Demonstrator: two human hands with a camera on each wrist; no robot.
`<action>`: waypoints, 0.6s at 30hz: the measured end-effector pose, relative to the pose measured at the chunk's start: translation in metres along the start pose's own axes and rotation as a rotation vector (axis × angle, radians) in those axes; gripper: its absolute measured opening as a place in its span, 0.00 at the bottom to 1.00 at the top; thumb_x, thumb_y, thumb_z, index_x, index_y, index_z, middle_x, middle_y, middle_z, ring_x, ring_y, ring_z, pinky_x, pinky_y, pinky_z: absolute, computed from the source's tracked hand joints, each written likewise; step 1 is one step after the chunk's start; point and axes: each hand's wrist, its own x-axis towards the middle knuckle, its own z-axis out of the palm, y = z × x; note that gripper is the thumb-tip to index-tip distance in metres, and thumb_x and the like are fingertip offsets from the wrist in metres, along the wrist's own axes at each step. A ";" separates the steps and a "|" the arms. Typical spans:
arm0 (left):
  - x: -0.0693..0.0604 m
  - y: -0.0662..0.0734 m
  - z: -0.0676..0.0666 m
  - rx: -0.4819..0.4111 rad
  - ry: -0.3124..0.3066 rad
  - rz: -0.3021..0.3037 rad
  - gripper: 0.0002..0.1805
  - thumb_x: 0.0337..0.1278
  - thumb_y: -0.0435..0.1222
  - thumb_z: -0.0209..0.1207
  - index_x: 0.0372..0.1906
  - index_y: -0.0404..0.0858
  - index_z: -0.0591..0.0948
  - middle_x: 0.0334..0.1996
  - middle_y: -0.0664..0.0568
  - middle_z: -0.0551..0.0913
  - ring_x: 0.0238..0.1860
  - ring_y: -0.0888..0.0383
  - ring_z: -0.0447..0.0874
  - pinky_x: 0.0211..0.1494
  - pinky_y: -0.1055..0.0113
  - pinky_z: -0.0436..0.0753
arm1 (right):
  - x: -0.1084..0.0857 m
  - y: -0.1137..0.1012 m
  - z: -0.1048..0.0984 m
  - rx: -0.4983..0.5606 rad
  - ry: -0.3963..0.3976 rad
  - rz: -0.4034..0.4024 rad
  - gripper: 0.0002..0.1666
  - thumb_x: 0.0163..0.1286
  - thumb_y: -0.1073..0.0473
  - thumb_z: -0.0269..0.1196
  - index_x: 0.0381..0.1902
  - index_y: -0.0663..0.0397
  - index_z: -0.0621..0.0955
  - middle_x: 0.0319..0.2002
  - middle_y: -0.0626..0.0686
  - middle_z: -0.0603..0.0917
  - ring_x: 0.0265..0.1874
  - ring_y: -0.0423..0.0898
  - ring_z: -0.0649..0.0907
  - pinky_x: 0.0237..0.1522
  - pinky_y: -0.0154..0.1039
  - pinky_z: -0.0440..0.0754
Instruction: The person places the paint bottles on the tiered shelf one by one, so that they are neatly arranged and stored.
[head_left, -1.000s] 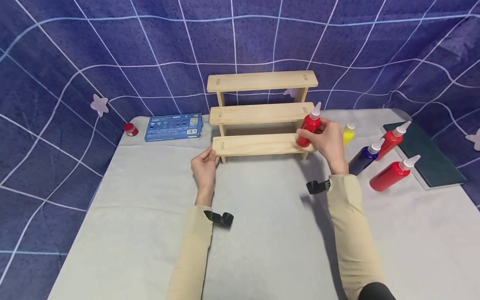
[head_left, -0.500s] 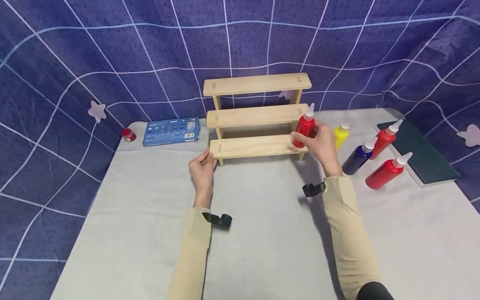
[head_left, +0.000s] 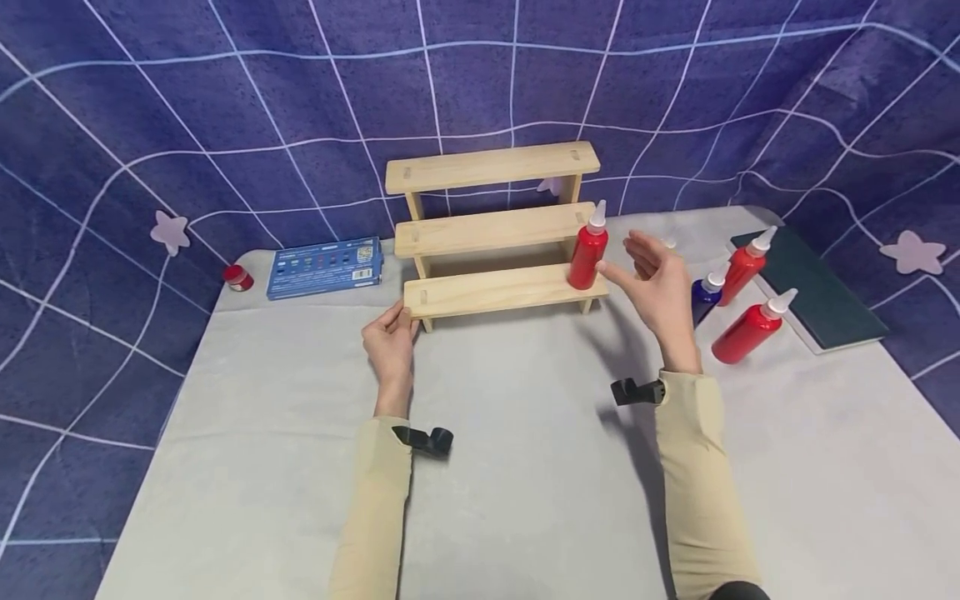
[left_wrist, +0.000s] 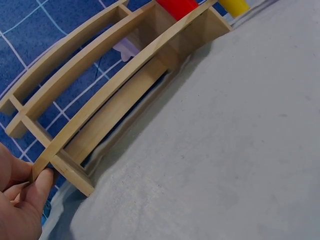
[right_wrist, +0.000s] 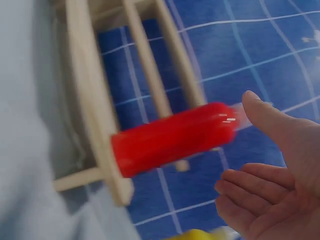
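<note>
A red squeeze bottle (head_left: 588,257) with a white pointed cap stands upright at the right end of the lowest step of a wooden three-step rack (head_left: 495,292). Just right of the bottle is my right hand (head_left: 660,287), thumb and fingers spread apart with nothing between them; the right wrist view shows the same gap beside the bottle (right_wrist: 172,139). At the rack's left end my left hand (head_left: 390,346) pinches the lowest step between thumb and fingers, as the left wrist view shows on the step's corner (left_wrist: 42,162).
Right of my right hand stand a blue bottle (head_left: 705,298), two red bottles (head_left: 746,333) and a mostly hidden yellow bottle (right_wrist: 192,235). Beyond them lies a dark green book (head_left: 817,287). At the back left are a blue box (head_left: 325,268) and a small red jar (head_left: 237,277).
My right hand has let go of the red bottle and drawn away to the right, leaving it standing on the lowest step. The left hand keeps its pinch on the rack. The head view has shifted slightly.
</note>
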 end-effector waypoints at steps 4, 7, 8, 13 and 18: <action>0.000 0.000 -0.002 0.001 0.001 -0.008 0.15 0.67 0.28 0.56 0.56 0.30 0.80 0.50 0.33 0.83 0.51 0.49 0.84 0.50 0.73 0.86 | -0.008 -0.012 -0.016 0.016 0.066 -0.017 0.38 0.59 0.58 0.73 0.66 0.61 0.73 0.61 0.61 0.78 0.62 0.52 0.77 0.68 0.41 0.75; 0.000 0.000 -0.003 0.004 0.000 -0.007 0.15 0.66 0.28 0.56 0.56 0.30 0.80 0.50 0.33 0.83 0.51 0.50 0.84 0.51 0.73 0.86 | -0.014 -0.020 -0.030 0.037 0.126 -0.038 0.38 0.57 0.59 0.74 0.65 0.57 0.75 0.60 0.58 0.80 0.61 0.49 0.78 0.66 0.37 0.76; 0.000 0.000 -0.003 0.002 -0.002 -0.004 0.15 0.66 0.28 0.56 0.56 0.29 0.80 0.50 0.33 0.83 0.51 0.50 0.84 0.51 0.73 0.86 | -0.016 -0.023 -0.035 0.058 0.151 -0.037 0.38 0.56 0.60 0.75 0.64 0.57 0.76 0.60 0.58 0.80 0.60 0.48 0.79 0.66 0.36 0.76; 0.001 0.001 -0.002 -0.006 -0.002 0.010 0.15 0.66 0.27 0.57 0.56 0.29 0.80 0.50 0.33 0.82 0.52 0.50 0.84 0.51 0.72 0.86 | -0.025 -0.034 -0.065 0.112 0.308 -0.007 0.37 0.51 0.63 0.77 0.61 0.51 0.79 0.57 0.54 0.83 0.56 0.42 0.81 0.64 0.34 0.78; 0.001 0.000 0.001 -0.006 0.000 -0.003 0.15 0.66 0.27 0.57 0.56 0.29 0.80 0.51 0.33 0.82 0.53 0.51 0.83 0.52 0.72 0.85 | -0.031 -0.032 -0.096 0.049 0.429 0.051 0.39 0.49 0.61 0.78 0.61 0.48 0.79 0.57 0.51 0.82 0.57 0.40 0.81 0.65 0.32 0.76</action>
